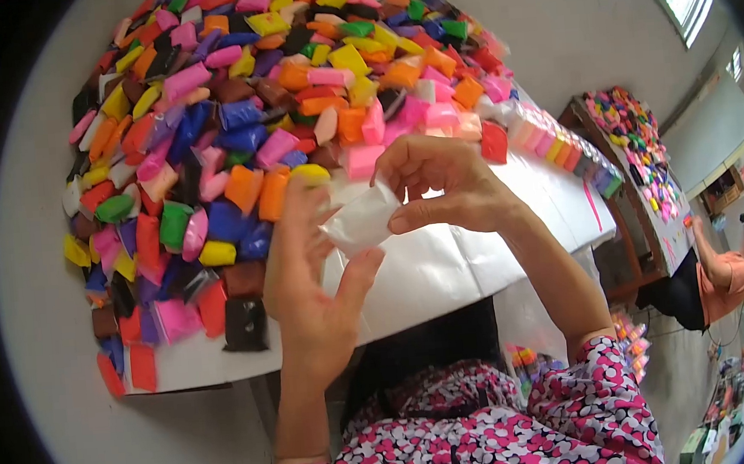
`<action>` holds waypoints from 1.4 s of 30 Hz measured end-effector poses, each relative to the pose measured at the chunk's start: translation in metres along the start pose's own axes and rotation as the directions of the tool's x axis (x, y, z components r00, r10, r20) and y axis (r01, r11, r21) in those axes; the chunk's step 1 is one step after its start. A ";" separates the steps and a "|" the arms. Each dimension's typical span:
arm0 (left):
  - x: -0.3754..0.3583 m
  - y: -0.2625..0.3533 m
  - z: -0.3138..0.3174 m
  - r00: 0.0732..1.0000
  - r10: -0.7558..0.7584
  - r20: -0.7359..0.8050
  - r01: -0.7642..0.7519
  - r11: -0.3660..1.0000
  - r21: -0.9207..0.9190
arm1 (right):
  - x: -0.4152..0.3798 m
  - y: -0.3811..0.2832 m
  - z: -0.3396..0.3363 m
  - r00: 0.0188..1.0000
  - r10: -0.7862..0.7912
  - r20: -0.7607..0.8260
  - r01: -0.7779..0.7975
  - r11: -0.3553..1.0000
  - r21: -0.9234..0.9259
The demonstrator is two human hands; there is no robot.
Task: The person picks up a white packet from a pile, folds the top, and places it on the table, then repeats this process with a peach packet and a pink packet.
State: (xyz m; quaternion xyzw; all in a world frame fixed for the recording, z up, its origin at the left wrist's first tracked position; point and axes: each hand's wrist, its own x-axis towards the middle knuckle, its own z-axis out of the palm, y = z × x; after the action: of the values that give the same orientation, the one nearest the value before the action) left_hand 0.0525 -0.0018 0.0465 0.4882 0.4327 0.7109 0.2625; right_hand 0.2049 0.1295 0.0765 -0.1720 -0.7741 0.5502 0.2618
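A small white packet (pixel 361 221) is pinched between the thumb and fingers of my right hand (pixel 442 184), above the white tabletop (pixel 443 266). My left hand (pixel 311 292) is at the packet's left side, blurred, with thumb and fingers spread apart; whether it touches the packet is unclear. Beyond both hands lies a large heap of small coloured packets (pixel 240 138). A black packet (pixel 246 324) rests at the heap's near edge, left of my left hand.
A row of packets in many colours (pixel 564 145) lines the table's right end. Further right, a second table (pixel 643 161) holds another heap, with a person (pixel 724 272) beside it. Clear bags of packets (pixel 537 367) are below the table edge.
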 end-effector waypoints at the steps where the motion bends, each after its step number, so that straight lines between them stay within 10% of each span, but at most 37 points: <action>1: -0.002 -0.006 -0.001 0.987 -0.126 0.099 0.132 0.990 -0.052 | -0.005 0.000 0.001 1.000 -0.016 0.005 0.016 1.000 -0.015; 10: -0.024 -0.031 0.024 0.953 -0.247 0.173 0.275 0.947 -0.165 | -0.035 0.027 0.012 0.965 -0.111 -0.238 0.110 0.994 -0.016; 15: -0.036 -0.043 0.037 0.937 -0.306 0.166 0.330 0.934 -0.140 | -0.040 0.043 0.018 0.864 -0.405 -0.298 0.182 0.805 -0.565; 24: -0.037 -0.048 0.040 0.918 -0.346 0.194 0.377 0.913 -0.155 | -0.038 0.040 0.021 0.944 -0.128 -0.303 0.097 0.989 -0.114; 30: -0.037 -0.049 0.033 0.898 -0.334 0.288 0.371 0.925 -0.084 | -0.036 0.051 0.020 0.861 -0.425 -0.278 0.223 0.809 -0.544; 36: -0.035 -0.053 0.029 0.899 -0.336 0.279 0.385 0.911 -0.144 | -0.040 0.045 0.021 0.921 -0.261 -0.289 0.197 0.952 -0.233; 42: -0.039 -0.054 0.032 0.910 -0.326 0.256 0.360 0.928 -0.098 | -0.037 0.041 0.024 0.929 -0.266 -0.257 0.171 0.925 -0.340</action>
State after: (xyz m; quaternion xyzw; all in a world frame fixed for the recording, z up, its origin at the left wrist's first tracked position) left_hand 0.0947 0.0051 -0.0136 0.4649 0.4256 0.6199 0.4674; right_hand 0.2196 0.1046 0.0234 -0.2040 -0.8171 0.3556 0.4054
